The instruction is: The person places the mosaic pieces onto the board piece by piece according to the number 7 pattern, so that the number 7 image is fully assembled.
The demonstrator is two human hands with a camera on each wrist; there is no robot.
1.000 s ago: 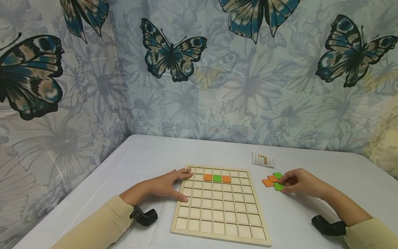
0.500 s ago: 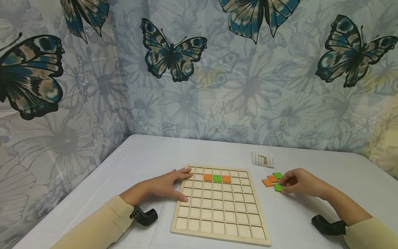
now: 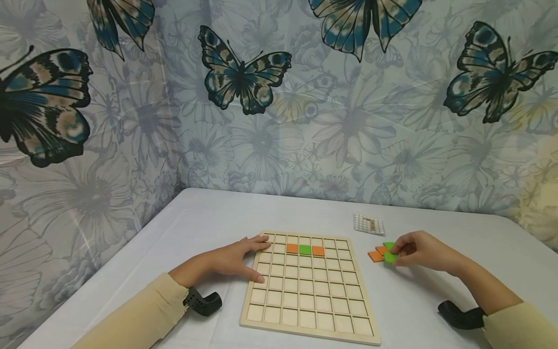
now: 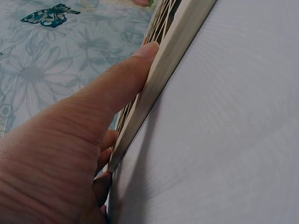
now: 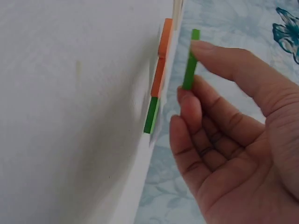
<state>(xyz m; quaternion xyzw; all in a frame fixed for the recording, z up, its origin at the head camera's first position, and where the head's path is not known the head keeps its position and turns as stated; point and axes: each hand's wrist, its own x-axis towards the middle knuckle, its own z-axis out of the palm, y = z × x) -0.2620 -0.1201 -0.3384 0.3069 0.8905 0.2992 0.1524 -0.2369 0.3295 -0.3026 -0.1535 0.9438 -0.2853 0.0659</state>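
My right hand point(image 3: 423, 252) pinches a green square tile point(image 5: 190, 60) by its edges between thumb and fingers, lifted just off the table. Beside it on the cloth lie two orange tiles point(image 3: 375, 256) and another green tile point(image 3: 388, 245), close together. My left hand point(image 3: 231, 258) rests on the left edge of a wooden grid board point(image 3: 305, 305), fingers spread and thumb on the rim. In the left wrist view the thumb point(image 4: 148, 50) touches the frame's side. In the board's second row sit an orange tile point(image 3: 292, 248), a green tile point(image 3: 305, 250) and an orange tile point(image 3: 318, 251).
A small printed grid card point(image 3: 368, 224) with coloured squares lies behind the loose tiles. White cloth covers the table point(image 3: 218, 208). A butterfly-patterned backdrop point(image 3: 261, 155) rises behind it. Black camera mounts point(image 3: 203, 302) sit at both wrists.
The green tile in my right hand has risen off the table beside the other loose tiles. My left hand stays on the board's edge.
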